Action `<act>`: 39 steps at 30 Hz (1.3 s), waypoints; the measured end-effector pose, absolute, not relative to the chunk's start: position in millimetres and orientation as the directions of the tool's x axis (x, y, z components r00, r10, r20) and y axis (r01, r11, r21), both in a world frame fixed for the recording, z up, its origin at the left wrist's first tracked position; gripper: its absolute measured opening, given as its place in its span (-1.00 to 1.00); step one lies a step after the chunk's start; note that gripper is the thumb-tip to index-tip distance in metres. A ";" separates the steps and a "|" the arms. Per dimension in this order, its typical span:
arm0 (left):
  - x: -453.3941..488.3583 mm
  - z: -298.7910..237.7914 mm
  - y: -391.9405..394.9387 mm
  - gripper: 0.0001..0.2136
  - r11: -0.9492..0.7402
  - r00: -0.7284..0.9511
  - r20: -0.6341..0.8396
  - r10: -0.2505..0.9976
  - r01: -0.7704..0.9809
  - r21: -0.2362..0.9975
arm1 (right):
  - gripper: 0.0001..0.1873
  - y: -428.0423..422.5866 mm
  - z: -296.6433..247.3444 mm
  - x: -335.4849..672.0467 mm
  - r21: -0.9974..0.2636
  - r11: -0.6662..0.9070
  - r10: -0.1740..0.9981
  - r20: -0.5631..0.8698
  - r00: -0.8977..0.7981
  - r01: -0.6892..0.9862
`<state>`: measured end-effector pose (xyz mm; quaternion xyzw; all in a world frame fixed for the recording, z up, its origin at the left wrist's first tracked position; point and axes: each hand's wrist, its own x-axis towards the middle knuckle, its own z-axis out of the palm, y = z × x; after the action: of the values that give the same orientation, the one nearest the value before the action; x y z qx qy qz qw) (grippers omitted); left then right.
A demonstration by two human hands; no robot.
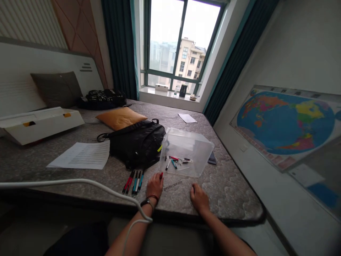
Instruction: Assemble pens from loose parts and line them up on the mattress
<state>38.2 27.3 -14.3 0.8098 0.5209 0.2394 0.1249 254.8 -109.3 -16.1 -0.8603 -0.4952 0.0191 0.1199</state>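
Note:
My left hand rests on the mattress with its fingers closed around a red pen; only the pen's red end shows. Just left of it, several pens in red, black, white and teal lie side by side. My right hand is curled on the mattress, and whatever its fingers may hold is hidden. Beyond both hands, a clear plastic box has its open side towards me. Inside lie loose pens and small pen parts, too small to tell apart fully.
A black backpack touches the box's left side, with an orange envelope behind it. Printed sheets and a long white box lie further left. A white cable crosses in front of my left forearm.

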 end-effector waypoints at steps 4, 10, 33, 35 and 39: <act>39.2 -21.9 28.8 -0.82 -0.414 0.341 0.238 0.910 0.786 0.459 | -0.72 -110.3 -15.9 256.2 -0.185 -0.496 0.853 0.079 0.516 0.849; 39.2 -25.0 28.6 -0.75 -0.430 0.354 0.246 0.902 0.787 0.443 | -0.74 -111.0 -17.9 255.9 -0.171 -0.497 0.853 0.087 0.515 0.851; 36.3 -32.4 9.9 -0.80 -0.713 0.635 0.324 0.702 0.624 0.320 | -0.75 -110.5 -20.0 255.4 -0.172 -0.510 0.843 0.096 0.529 0.843; 35.3 -35.1 10.6 -0.78 -0.733 0.650 0.340 0.680 0.602 0.316 | -0.75 -110.4 -20.4 255.8 -0.167 -0.509 0.843 0.103 0.528 0.845; 33.6 -39.3 13.1 -0.75 -0.756 0.665 0.360 0.654 0.569 0.324 | -0.74 -110.0 -20.6 255.7 -0.176 -0.513 0.840 0.097 0.534 0.840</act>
<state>33.6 13.1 -39.3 0.9077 0.3369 0.2326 0.0922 255.7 -110.0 -20.6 -0.8699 -0.4828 0.0004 0.1009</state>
